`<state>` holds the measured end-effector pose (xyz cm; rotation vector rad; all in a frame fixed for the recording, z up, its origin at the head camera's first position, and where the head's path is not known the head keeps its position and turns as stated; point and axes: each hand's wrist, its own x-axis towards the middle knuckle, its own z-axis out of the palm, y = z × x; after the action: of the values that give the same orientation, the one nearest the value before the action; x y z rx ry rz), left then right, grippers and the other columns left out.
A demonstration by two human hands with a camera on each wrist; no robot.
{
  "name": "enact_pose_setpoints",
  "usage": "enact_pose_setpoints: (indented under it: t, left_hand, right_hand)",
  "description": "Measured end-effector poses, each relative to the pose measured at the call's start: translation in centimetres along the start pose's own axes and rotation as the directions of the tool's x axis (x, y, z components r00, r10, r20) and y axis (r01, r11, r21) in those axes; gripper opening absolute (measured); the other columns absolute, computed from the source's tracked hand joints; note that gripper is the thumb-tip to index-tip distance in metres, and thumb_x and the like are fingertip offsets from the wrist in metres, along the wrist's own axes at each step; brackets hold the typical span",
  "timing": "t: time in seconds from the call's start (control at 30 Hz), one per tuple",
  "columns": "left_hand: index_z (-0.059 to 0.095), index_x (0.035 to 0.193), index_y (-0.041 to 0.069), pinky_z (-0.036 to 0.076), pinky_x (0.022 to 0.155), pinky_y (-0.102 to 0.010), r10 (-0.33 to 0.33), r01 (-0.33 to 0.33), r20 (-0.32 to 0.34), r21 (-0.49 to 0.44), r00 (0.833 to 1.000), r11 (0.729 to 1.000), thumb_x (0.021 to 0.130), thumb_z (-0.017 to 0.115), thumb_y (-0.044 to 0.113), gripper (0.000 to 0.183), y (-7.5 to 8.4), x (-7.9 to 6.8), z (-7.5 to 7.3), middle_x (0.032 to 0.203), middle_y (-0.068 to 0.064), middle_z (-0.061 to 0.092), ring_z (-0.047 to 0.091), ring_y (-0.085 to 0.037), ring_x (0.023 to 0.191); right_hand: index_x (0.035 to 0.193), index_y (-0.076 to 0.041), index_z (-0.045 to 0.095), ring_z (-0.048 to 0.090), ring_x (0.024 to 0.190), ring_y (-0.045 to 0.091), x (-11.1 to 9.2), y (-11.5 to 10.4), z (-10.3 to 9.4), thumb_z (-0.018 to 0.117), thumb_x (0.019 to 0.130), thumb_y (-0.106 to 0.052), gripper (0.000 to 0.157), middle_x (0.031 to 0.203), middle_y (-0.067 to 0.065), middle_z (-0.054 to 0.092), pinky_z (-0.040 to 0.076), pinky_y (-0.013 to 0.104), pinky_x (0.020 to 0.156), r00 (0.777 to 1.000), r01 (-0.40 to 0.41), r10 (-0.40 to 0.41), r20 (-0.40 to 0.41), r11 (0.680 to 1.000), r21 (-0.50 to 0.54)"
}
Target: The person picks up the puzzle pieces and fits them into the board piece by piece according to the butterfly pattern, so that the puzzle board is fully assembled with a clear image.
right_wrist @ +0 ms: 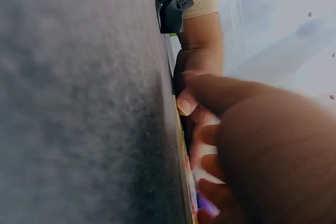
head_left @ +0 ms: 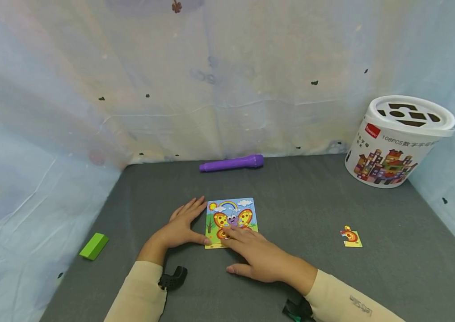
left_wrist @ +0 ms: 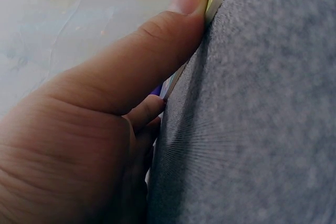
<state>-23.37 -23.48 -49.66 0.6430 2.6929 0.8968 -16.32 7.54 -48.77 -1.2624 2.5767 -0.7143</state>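
Observation:
A square butterfly jigsaw puzzle (head_left: 231,206) lies flat on the dark grey table. Along its left side my left hand (head_left: 179,230) is spread, its thumb on the lower left corner and a fingertip at the upper left edge. My right hand (head_left: 261,257) reaches over the lower right of the puzzle. Its straight fingertips rest on the picture, with the thumb apart on the near side. What lies under those fingers is hidden. In the right wrist view, the puzzle's edge (right_wrist: 184,166) runs below the fingers. One loose puzzle piece (head_left: 354,239) lies well to the right.
Behind the puzzle lies a purple toy microphone-shaped stick (head_left: 231,164). A green block (head_left: 94,246) sits at the left. At the back right stands a white tub (head_left: 396,147) with a slotted lid. A pale patterned cloth (head_left: 219,89) hangs behind the table.

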Motion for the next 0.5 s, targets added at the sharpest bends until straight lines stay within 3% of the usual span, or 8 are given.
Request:
enact_pose_setpoints:
  t: [0.17, 0.3, 0.4, 0.5]
  left_hand:
    - [0.032, 0.173, 0.007, 0.003, 0.126, -0.065, 0.016, -0.016, -0.021, -0.009, 1.000, 1.000, 0.077, 0.095, 0.060, 0.126, -0.1, 0.0, 0.0, 0.180, -0.009, 0.019, 0.007, -0.036, 0.165]
    - [0.031, 0.173, 0.007, 0.002, 0.126, -0.064, 0.005, -0.005, -0.012, -0.005, 1.000, 1.000, 0.077, 0.096, 0.059, 0.127, 0.0, 0.0, 0.0, 0.180, -0.009, 0.018, 0.007, -0.036, 0.165]
    - [0.029, 0.174, 0.010, 0.001, 0.127, -0.062, -0.012, 0.012, 0.003, -0.003, 1.000, 1.000, 0.077, 0.096, 0.058, 0.127, 0.1, 0.0, -0.1, 0.181, -0.006, 0.016, 0.005, -0.033, 0.166]
    - [0.028, 0.174, 0.011, 0.000, 0.127, -0.061, -0.017, 0.017, 0.008, -0.004, 1.000, 1.000, 0.077, 0.097, 0.057, 0.127, 0.2, 0.0, -0.1, 0.181, -0.005, 0.016, 0.004, -0.032, 0.166]
  right_hand:
    - [0.161, -0.015, 0.056, 0.032, 0.159, 0.024, -0.9, 0.0, -0.3, 0.063, 0.110, -0.052, 0.063, 0.173, 0.005, 0.038, 0.032, 0.065, 0.121, 0.987, 0.007, 0.027, -0.156, 0.977, 0.211]
    - [0.155, -0.015, 0.060, 0.050, 0.145, 0.026, -1.9, 0.4, -0.7, 0.069, 0.110, -0.038, 0.051, 0.160, 0.005, 0.052, 0.047, 0.056, 0.112, 0.956, 0.073, 0.034, -0.291, 0.934, 0.350]
    - [0.151, -0.013, 0.062, 0.061, 0.129, 0.034, -3.0, 1.0, -1.1, 0.067, 0.112, -0.020, 0.040, 0.146, 0.013, 0.060, 0.056, 0.046, 0.098, 0.931, 0.141, 0.048, -0.362, 0.867, 0.478]
    - [0.148, -0.005, 0.062, 0.063, 0.122, 0.043, -4.3, 1.9, -1.6, 0.055, 0.115, -0.008, 0.034, 0.142, 0.025, 0.060, 0.058, 0.040, 0.092, 0.921, 0.180, 0.087, -0.381, 0.770, 0.612]
